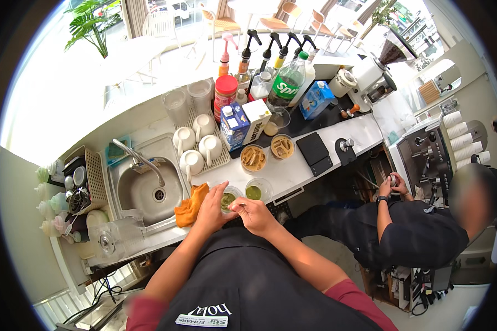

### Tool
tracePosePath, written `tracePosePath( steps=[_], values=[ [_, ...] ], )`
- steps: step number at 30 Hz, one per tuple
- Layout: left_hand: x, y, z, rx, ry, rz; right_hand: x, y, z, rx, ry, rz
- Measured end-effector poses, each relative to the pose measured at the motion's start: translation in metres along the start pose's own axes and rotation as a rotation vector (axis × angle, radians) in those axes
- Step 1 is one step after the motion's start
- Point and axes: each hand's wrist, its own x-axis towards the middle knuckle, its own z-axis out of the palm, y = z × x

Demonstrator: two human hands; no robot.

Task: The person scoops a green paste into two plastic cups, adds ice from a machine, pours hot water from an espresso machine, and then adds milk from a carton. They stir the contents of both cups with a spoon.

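My left hand (210, 210) is spread around the near left side of a clear plastic cup (231, 193) with green liquid in it. Over that cup, my right hand (250, 213) pinches a thin utensil, probably a spoon handle; its lower end is hidden. Just right stands a second clear cup of green liquid (254, 191). Behind them are two clear cups of iced brown drink, one at the left (253, 159) and one at the right (282, 147). A crumpled orange cloth (191, 205) lies left of my left hand.
A steel sink (149, 202) with a hose faucet, white mugs (191, 162) on a drying rack, cartons (235, 128), a Sprite bottle (287, 85) and a black scale (314, 151) line the counter. A co-worker (414, 231) stands at the right by an espresso machine (424, 153).
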Motion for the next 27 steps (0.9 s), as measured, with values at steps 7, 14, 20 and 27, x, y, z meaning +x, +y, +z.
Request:
tracePosePath(
  steps=[7,14,20,27],
  values=[
    [-0.001,0.008,-0.003,0.003,-0.021,-0.071,0.009,0.004,-0.009,0.089,0.076,-0.027],
    [-0.001,0.012,-0.006,0.065,-0.042,-0.084,0.018,0.006,-0.015,0.048,0.071,-0.004],
    [-0.002,0.013,-0.006,0.099,-0.055,-0.099,0.025,0.005,-0.015,-0.068,-0.005,0.038],
    [-0.003,0.014,-0.006,0.138,-0.033,-0.09,0.03,0.003,-0.014,-0.008,-0.063,0.024]
  ],
)
